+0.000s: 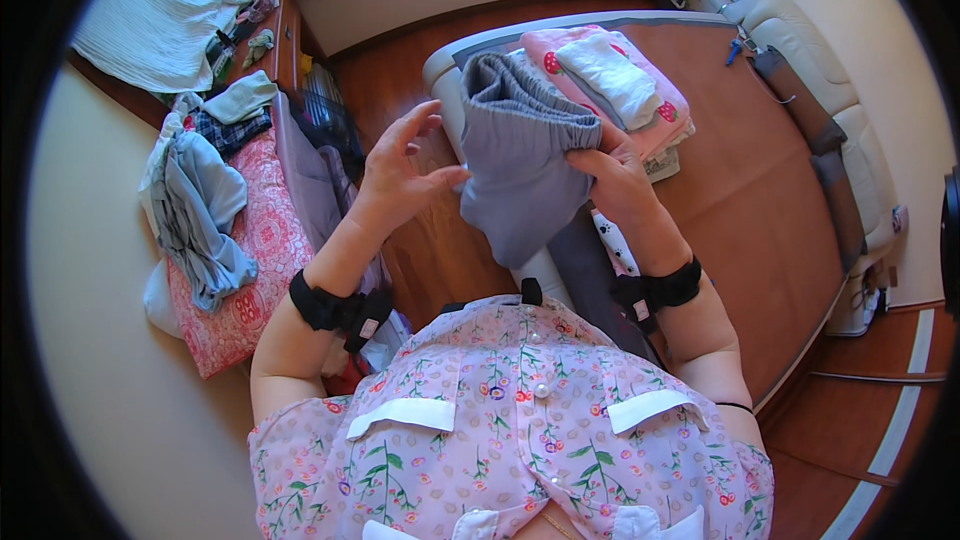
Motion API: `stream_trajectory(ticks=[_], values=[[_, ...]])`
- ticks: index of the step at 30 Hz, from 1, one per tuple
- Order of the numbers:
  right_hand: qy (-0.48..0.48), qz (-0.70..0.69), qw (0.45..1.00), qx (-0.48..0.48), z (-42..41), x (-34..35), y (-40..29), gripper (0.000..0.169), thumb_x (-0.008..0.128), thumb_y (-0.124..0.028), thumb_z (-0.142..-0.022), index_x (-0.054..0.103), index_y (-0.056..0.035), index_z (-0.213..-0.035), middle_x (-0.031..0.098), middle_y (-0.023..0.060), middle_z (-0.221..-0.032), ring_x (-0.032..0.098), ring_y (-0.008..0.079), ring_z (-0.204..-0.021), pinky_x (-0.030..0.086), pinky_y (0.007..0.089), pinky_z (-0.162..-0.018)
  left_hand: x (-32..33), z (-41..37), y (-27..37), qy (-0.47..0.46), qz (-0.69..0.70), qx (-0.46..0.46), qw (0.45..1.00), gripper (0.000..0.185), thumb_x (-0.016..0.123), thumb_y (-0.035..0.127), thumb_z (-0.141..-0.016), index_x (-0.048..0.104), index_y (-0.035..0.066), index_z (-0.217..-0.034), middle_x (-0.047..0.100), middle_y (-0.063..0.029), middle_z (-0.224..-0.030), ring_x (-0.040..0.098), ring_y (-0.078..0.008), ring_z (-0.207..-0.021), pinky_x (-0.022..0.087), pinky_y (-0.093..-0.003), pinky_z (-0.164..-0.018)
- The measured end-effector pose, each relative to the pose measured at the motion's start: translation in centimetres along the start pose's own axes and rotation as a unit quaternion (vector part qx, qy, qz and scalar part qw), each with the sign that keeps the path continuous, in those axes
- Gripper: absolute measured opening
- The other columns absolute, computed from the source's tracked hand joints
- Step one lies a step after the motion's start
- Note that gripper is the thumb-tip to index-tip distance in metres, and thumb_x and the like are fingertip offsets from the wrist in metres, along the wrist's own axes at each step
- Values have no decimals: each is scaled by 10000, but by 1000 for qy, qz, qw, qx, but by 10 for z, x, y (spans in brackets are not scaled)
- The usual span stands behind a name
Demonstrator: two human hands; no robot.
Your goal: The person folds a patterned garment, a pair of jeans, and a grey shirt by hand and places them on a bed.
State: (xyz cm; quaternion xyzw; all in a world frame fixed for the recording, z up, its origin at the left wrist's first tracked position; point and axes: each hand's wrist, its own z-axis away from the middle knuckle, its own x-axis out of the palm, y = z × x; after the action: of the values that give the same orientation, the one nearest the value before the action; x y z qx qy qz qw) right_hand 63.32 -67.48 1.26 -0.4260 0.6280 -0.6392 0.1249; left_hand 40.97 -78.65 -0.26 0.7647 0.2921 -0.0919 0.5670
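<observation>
My right hand grips a grey garment by the side of its gathered elastic waistband. The garment hangs in front of me, with the waistband at the top and the cloth bunched or folded below it. Just left of it, my left hand is raised with thumb and fingers apart, holding nothing. Beyond the garment, on the bed, lies a stack of folded cloth: a pink piece with strawberries and a white folded cloth on top. Under my right forearm is a white cloth with paw prints.
The bed has a brown cover and a cream padded headboard on the right. To the left, grey-blue clothes lie on a pink patterned surface. A wooden cabinet stands behind. Wooden floor shows between.
</observation>
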Motion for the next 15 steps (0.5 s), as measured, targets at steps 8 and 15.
stream_trajectory(ticks=[8,15], values=[[-87,56,993,54,12,-11,-1,336,517,14,-714,537,18,-1050,558,11,-989,496,81,-901,395,227,-806,21,19,-32,-159,253,-105,948,598,749,137,-619,476,47,-1144,532,-51,-1075,486,-182,-1022,352,-307,-911],[-56,192,975,94,-4,-12,-18,245,538,-52,-766,563,14,-1000,547,3,-955,488,79,-852,398,219,-786,18,17,-30,-54,485,-226,843,333,569,249,-807,522,25,-1050,580,-57,-975,561,-178,-901,442,-327,-808]])
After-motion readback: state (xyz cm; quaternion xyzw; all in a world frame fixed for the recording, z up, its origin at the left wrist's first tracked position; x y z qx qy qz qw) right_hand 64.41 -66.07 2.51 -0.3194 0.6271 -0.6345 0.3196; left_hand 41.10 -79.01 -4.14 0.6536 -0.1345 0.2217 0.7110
